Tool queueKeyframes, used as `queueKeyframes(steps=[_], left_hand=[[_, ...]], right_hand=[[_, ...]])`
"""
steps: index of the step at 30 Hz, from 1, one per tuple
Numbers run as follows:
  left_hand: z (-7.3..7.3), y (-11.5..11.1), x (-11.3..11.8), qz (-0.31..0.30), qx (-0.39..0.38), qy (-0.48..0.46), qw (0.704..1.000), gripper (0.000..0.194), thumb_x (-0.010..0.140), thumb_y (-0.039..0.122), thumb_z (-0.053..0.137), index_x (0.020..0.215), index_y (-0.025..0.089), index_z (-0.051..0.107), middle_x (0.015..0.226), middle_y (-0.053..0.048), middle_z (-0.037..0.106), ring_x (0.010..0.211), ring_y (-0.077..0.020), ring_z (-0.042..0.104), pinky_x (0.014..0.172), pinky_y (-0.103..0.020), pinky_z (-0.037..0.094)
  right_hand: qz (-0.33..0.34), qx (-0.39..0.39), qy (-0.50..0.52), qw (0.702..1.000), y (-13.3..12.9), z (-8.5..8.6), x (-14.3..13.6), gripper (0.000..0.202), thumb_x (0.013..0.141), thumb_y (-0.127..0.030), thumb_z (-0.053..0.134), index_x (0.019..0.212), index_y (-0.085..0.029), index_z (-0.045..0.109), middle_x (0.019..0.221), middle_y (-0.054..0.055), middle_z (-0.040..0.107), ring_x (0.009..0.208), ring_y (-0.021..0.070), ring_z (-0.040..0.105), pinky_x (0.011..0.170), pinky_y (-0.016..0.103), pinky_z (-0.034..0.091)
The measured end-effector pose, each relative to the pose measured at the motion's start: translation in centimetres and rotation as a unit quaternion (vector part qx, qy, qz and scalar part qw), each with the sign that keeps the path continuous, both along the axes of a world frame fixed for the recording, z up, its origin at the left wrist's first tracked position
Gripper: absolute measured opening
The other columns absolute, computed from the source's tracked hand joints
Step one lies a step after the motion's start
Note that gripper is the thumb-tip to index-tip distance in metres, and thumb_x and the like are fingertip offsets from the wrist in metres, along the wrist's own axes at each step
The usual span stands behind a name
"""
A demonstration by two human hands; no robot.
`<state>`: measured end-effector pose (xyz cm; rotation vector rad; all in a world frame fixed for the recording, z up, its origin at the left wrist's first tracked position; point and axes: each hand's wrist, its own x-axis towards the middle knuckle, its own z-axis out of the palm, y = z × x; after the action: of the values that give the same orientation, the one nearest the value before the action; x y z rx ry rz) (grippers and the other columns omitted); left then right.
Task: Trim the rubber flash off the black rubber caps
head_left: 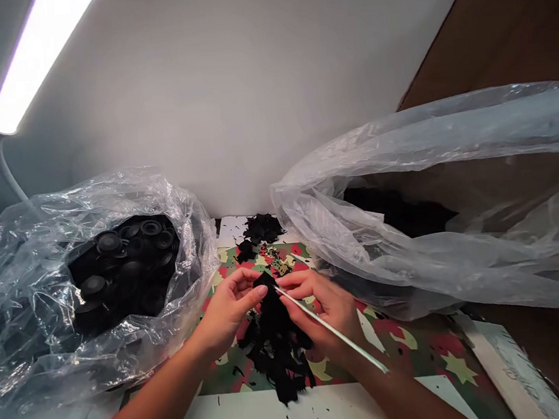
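A large clear plastic bag (474, 128) gapes right of the camouflage mat (424, 350); left of the mat, a smaller bag (17, 261) of black round parts (108, 242) stands spread open, apparently for easy reach. The person's left hand (232, 306) and right hand (329, 310) work close together above the mat's middle, over a heap of black scraps (277, 361). The left pinches a small black piece (265, 280), seemingly steadying it; the right grips a slim white stick (341, 338) pen-fashion, perhaps for control, tip at the piece.
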<state>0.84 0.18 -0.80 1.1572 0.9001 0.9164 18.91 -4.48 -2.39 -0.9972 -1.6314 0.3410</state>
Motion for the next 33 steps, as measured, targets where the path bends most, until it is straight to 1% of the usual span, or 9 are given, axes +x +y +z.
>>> queueKeyframes(steps=[8, 13, 16, 20, 23, 25, 28, 31, 33], left_hand=[[-0.1, 0.0, 0.0, -0.005, 0.039, 0.013, 0.999, 0.038, 0.066, 0.038, 0.092, 0.088, 0.019, 0.066, 0.087, -0.001, 0.067, 0.083, -0.0178, 0.062, 0.075, -0.028, 0.049], [-0.4, 0.3, -0.3, -0.006, 0.051, 0.016, 0.999, 0.038, 0.063, 0.031, 0.093, 0.082, 0.018, 0.063, 0.082, 0.001, 0.066, 0.077, -0.0157, 0.063, 0.075, -0.030, 0.051], [0.1, -0.2, -0.5, -0.009, 0.073, 0.041, 0.996, 0.035, 0.065, 0.028, 0.092, 0.079, 0.018, 0.062, 0.079, 0.002, 0.064, 0.073, -0.0141, 0.061, 0.072, -0.028, 0.051], [0.5, -1.1, -0.9, -0.038, 0.072, 0.053, 0.995, 0.028, 0.071, 0.025, 0.088, 0.087, 0.019, 0.066, 0.092, -0.002, 0.068, 0.084, -0.0180, 0.065, 0.080, -0.032, 0.054], [-0.1, -0.9, -1.2, -0.012, 0.053, 0.035, 0.998, 0.035, 0.071, 0.026, 0.089, 0.100, 0.022, 0.070, 0.103, -0.005, 0.068, 0.099, -0.0219, 0.065, 0.084, -0.032, 0.054], [-0.7, -0.5, -1.2, 0.007, 0.049, 0.019, 0.999, 0.038, 0.071, 0.029, 0.089, 0.104, 0.023, 0.071, 0.105, -0.006, 0.068, 0.102, -0.0227, 0.065, 0.086, -0.031, 0.053], [-1.4, -0.2, -1.1, 0.012, 0.048, 0.015, 0.999, 0.035, 0.073, 0.037, 0.088, 0.100, 0.022, 0.071, 0.096, -0.004, 0.068, 0.090, -0.0207, 0.064, 0.079, -0.030, 0.052], [-1.5, -0.3, -0.9, 0.018, 0.071, 0.026, 0.997, 0.035, 0.073, 0.041, 0.087, 0.096, 0.022, 0.069, 0.091, -0.003, 0.068, 0.083, -0.0193, 0.063, 0.074, -0.029, 0.051], [-1.4, -0.5, -1.0, 0.023, 0.115, 0.038, 0.992, 0.029, 0.077, 0.040, 0.084, 0.095, 0.022, 0.070, 0.090, -0.003, 0.068, 0.084, -0.0204, 0.064, 0.076, -0.030, 0.051]], right_hand=[[0.039, 0.055, -0.102, 0.993, 0.7, 0.0, 0.1, 0.013, 0.095, -0.013, 0.053, 0.093, -0.024, 0.061, 0.124, 0.011, 0.074, 0.110, 0.0234, 0.071, 0.095, 0.042, 0.057], [0.033, 0.091, -0.143, 0.985, 0.7, -0.5, -0.6, 0.023, 0.096, -0.009, 0.047, 0.106, -0.024, 0.062, 0.119, 0.010, 0.076, 0.106, 0.0226, 0.072, 0.092, 0.039, 0.057], [-0.011, 0.089, -0.149, 0.985, 1.1, -1.3, -0.9, 0.026, 0.097, -0.008, 0.043, 0.112, -0.023, 0.060, 0.113, 0.010, 0.076, 0.101, 0.0227, 0.072, 0.089, 0.039, 0.056], [-0.091, -0.035, -0.183, 0.978, 2.2, -2.1, 0.0, 0.020, 0.094, -0.010, 0.041, 0.094, -0.022, 0.056, 0.087, 0.009, 0.072, 0.080, 0.0245, 0.069, 0.071, 0.036, 0.052], [-0.078, -0.144, -0.191, 0.968, 2.5, -1.7, 1.2, 0.017, 0.090, -0.012, 0.041, 0.080, -0.025, 0.046, 0.071, 0.002, 0.063, 0.064, 0.0208, 0.061, 0.061, 0.031, 0.043], [-0.070, -0.181, -0.190, 0.963, 2.4, -1.2, 1.7, 0.018, 0.088, -0.012, 0.042, 0.076, -0.026, 0.042, 0.066, 0.000, 0.060, 0.061, 0.0196, 0.058, 0.061, 0.031, 0.041], [-0.058, -0.157, -0.162, 0.973, 2.0, -0.3, 1.7, 0.016, 0.084, -0.011, 0.044, 0.078, -0.025, 0.048, 0.082, 0.003, 0.070, 0.080, 0.0224, 0.066, 0.077, 0.034, 0.047], [0.018, -0.105, -0.071, 0.992, 1.7, 0.2, 1.4, 0.029, 0.087, -0.009, 0.040, 0.106, -0.024, 0.057, 0.118, 0.006, 0.071, 0.111, 0.0227, 0.066, 0.094, 0.037, 0.049], [0.060, -0.116, -0.042, 0.991, 1.5, 0.1, 1.0, 0.031, 0.096, -0.013, 0.038, 0.120, -0.024, 0.056, 0.121, 0.006, 0.070, 0.109, 0.0206, 0.066, 0.092, 0.034, 0.052]])
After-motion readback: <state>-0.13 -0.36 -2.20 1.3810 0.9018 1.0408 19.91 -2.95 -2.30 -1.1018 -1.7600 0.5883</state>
